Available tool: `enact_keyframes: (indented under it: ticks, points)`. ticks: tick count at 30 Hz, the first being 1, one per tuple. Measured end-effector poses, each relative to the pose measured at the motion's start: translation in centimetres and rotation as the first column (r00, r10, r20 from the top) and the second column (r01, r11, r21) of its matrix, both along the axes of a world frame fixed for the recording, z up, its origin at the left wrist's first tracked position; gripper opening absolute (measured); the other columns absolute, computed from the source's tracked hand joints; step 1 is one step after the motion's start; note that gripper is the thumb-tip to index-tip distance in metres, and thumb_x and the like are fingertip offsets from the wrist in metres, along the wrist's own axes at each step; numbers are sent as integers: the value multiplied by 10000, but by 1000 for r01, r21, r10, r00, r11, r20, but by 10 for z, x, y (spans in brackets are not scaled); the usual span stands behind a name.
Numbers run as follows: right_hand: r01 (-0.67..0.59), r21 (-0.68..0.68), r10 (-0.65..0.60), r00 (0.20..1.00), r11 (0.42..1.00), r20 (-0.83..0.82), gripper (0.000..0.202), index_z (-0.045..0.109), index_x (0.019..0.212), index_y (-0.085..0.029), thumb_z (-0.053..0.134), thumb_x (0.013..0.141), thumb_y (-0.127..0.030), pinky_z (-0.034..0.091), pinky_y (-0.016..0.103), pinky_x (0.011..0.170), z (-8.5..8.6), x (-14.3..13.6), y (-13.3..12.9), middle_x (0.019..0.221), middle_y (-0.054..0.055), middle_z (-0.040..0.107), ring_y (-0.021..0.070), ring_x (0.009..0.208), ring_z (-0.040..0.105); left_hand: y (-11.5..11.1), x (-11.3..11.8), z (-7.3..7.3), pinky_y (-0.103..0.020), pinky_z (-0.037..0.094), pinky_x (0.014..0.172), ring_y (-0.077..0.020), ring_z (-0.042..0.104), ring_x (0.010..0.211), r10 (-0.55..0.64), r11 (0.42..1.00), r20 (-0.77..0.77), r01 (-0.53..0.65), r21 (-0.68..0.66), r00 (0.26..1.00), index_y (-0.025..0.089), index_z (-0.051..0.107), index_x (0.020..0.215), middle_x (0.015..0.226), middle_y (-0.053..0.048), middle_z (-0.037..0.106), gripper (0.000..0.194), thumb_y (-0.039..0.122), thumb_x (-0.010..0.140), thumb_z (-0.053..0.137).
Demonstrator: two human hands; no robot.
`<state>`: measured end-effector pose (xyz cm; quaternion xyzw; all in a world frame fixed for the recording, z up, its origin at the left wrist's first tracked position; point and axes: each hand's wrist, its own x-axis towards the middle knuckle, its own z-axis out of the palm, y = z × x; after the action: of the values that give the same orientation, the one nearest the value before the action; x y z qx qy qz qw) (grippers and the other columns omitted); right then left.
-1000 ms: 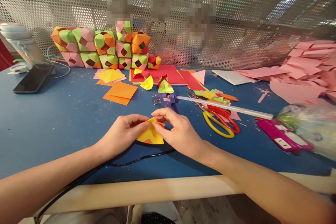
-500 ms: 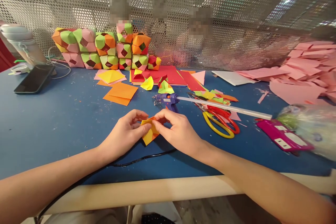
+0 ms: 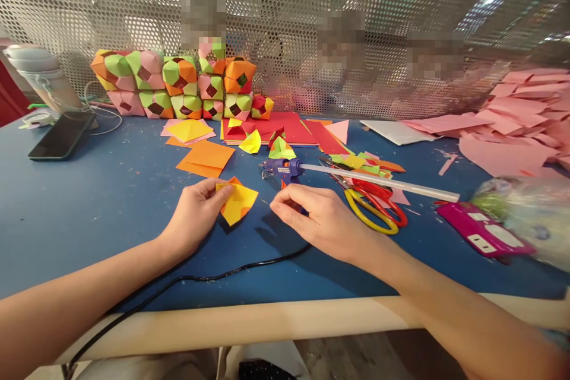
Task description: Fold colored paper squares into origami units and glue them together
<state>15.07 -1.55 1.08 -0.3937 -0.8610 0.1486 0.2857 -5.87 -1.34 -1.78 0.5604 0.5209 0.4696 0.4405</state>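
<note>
Pinching one folded yellow paper [image 3: 240, 203]

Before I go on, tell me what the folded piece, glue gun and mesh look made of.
Folded piece: matte paper, by its thin edges and crisp creases.
Glue gun: probably hard plastic, smooth, perhaps slightly glossy, judging by its moulded blue-purple body.
Mesh: likely metal, dull grey, going by its regular round holes; painted plastic can't be ruled out.

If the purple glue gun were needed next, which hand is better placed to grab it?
Probably the right hand: it looks empty and nearer the purple glue gun; the left hand holds folded yellow paper.
</note>
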Motion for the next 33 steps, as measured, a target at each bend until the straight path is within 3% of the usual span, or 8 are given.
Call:
enact_keyframes:
  ticks: [4, 6, 9, 12, 16, 22, 28, 33]
  points:
    - [185, 96, -208, 904, 978, 373, 450, 417, 509, -205, 474, 873, -464, 252, 281, 447, 8, 28, 10, 462, -11, 468, 117, 432, 389, 9, -5, -9, -235, 415, 594, -129, 557, 658, 75, 996, 154, -68, -49, 985, 144, 635, 786, 741, -10, 627, 247, 385, 737, 653]
    - [276, 157, -317, 842, 948, 437, 482, 398, 498, -208, 478, 844, -534, 216, 282, 433, 6, 37, 20, 455, -3, 467, 122, 415, 372, 10, -4, -11, -232, 413, 591, -124, 555, 656, 81, 995, 175, -68, -77, 981, 140, 632, 792, 742, -11, 623, 247, 379, 733, 660]
    - [306, 119, -329, 877, 944, 351, 403, 513, 625, -209, 483, 828, -557, 300, 267, 457, -3, 36, 35, 595, 13, 584, 138, 480, 483, 9, 0, -11, -226, 411, 589, -123, 556, 661, 78, 993, 168, -61, -100, 983, 140, 638, 808, 752, -16, 634, 252, 380, 734, 659]
    - [353, 8, -346, 911, 936, 224, 292, 597, 819, -192, 514, 828, -472, 404, 268, 565, -15, 24, 48, 772, 48, 662, 188, 670, 604, 8, 2, -10, -224, 410, 572, -124, 555, 641, 77, 992, 157, -61, -108, 985, 147, 643, 797, 727, -10, 642, 245, 381, 728, 661]
    - [412, -149, -396, 910, 899, 123, 276, 626, 915, -144, 533, 810, -382, 451, 297, 647, -32, 11, 59, 802, 75, 672, 230, 755, 629, 7, 3, -8, -223, 407, 560, -126, 555, 624, 76, 991, 136, -60, -116, 988, 145, 640, 771, 699, -9, 641, 241, 380, 720, 665]
    - [206, -205, -237, 961, 957, -144, 263, 603, 861, -161, 492, 844, -399, 471, 299, 681, -34, 8, 43, 802, 46, 655, 194, 731, 614, 10, 0, -10, -231, 394, 530, -138, 554, 603, 115, 988, 108, -102, -120, 988, 142, 625, 737, 678, -16, 631, 242, 379, 707, 659]
    - [113, -80, -119, 989, 990, -85, 247, 538, 777, -196, 516, 844, -434, 429, 241, 571, -18, -1, 9, 683, -6, 588, 136, 601, 545, 12, -2, -12, -224, 378, 516, -121, 523, 570, 100, 992, 79, -93, -86, 992, 140, 609, 712, 643, -3, 602, 221, 359, 726, 625]
    - [53, 59, -53, 999, 997, -5, 186, 496, 761, -201, 516, 861, -356, 392, 220, 520, -15, -5, 5, 628, -27, 555, 114, 532, 509, 9, 0, -7, -217, 364, 511, -112, 502, 559, 84, 996, -20, -85, -38, 996, 139, 633, 721, 645, 4, 609, 209, 346, 738, 605]
